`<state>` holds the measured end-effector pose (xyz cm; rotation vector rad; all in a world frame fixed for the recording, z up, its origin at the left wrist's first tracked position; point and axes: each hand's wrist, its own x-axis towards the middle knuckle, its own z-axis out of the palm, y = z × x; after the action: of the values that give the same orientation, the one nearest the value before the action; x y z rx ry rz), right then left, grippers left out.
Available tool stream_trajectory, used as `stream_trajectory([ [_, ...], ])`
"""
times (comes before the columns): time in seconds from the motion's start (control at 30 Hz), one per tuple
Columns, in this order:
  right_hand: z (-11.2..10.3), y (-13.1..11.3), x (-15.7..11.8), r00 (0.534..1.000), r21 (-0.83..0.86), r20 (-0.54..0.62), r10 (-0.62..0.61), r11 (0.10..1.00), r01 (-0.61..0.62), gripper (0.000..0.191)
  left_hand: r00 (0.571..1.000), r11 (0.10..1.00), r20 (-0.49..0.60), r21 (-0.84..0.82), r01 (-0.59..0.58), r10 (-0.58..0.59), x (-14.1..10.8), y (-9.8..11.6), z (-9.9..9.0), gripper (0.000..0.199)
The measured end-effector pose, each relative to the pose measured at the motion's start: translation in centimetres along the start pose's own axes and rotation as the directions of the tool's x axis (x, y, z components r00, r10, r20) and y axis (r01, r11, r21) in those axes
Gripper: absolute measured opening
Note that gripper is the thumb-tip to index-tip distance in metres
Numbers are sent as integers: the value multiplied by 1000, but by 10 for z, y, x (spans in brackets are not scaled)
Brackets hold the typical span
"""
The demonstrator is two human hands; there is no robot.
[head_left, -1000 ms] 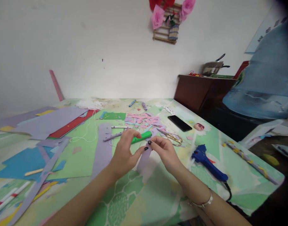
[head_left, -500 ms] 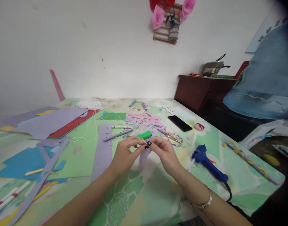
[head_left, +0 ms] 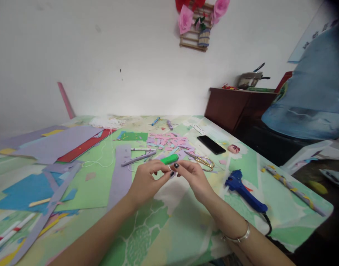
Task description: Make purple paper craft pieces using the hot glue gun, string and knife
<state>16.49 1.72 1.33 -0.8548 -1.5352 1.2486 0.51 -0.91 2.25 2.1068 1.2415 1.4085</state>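
My left hand and my right hand meet above the middle of the table, thumbs and forefingers pinched together. Between the fingertips a little of a light purple paper strip shows, with a white bit at its top; fingers hide most of it. Just beyond the hands lies a green-handled tool, its far part hidden. Gold-handled scissors rest past my right hand. A purple rolled stick with dark dots lies beyond my left hand, on a purple sheet.
A blue glue gun lies right of my right hand, its cord running off the table edge. Also there are a black phone, pink paper scraps, a wrapped stick, white string and coloured sheets at left.
The fringed purple strip hung down between my hands before; now only a small part shows at the fingertips. My right fingers have shifted slightly. The table items stay put.
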Motion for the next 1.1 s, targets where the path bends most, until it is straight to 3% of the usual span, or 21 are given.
stream_trajectory([
  [0.17,2,-3,-2,985,54,171,-12,999,3,24,996,1000,88,-13,8,-7,-1,3,1,16],
  [0.37,1,-1,-2,999,203,51,-4,979,-7,10,996,1000,81,-12,29,-28,-1,-1,5,14],
  [0.6,0,-2,-2,993,347,85,82,932,-107,8,995,999,88,28,36,-39,-2,-1,4,14],
  [0.77,-1,-1,-1,997,281,38,73,956,-81,13,991,998,117,16,58,-59,0,0,3,13],
  [0.87,-3,-3,-1,1000,194,12,-2,981,0,25,988,996,125,4,91,-91,1,1,2,12],
  [1.0,-7,-5,-2,990,86,108,-86,993,77,14,981,990,143,-20,138,-134,3,2,-1,12],
  [1.1,-8,-3,-2,990,56,105,-98,994,93,12,975,986,156,-36,163,-156,3,3,-2,12],
])
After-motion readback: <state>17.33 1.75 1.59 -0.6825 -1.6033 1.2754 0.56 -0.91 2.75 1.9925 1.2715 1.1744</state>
